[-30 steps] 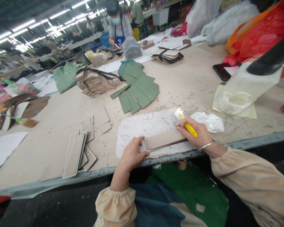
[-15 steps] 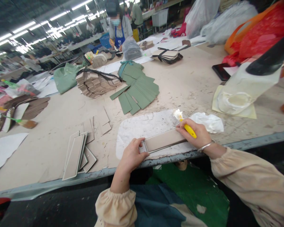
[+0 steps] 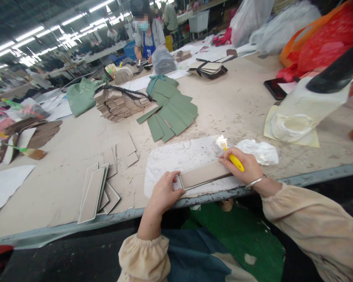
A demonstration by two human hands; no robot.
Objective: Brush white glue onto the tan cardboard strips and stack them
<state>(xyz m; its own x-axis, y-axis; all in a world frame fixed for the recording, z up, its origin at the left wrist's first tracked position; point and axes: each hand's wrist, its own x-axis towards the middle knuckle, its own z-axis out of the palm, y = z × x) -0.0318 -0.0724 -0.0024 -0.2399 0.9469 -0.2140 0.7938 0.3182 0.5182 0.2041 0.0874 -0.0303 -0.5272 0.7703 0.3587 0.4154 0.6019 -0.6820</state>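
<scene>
A long beige strip piece (image 3: 202,174) lies on a white glue-stained board (image 3: 176,156) at the table's near edge. My left hand (image 3: 164,192) presses its left end with curled fingers. My right hand (image 3: 242,166) rests on its right end and grips a yellow-handled brush (image 3: 231,154) whose white bristles point away from me.
Several finished strips (image 3: 94,192) lie at the left. Green pieces (image 3: 170,111) and a stack of brown pieces (image 3: 117,102) sit further back. A crumpled white sheet (image 3: 259,150), a glue-smeared bag (image 3: 300,117), a phone (image 3: 275,89) and red bags (image 3: 326,39) are at the right. A co-worker (image 3: 148,33) works opposite.
</scene>
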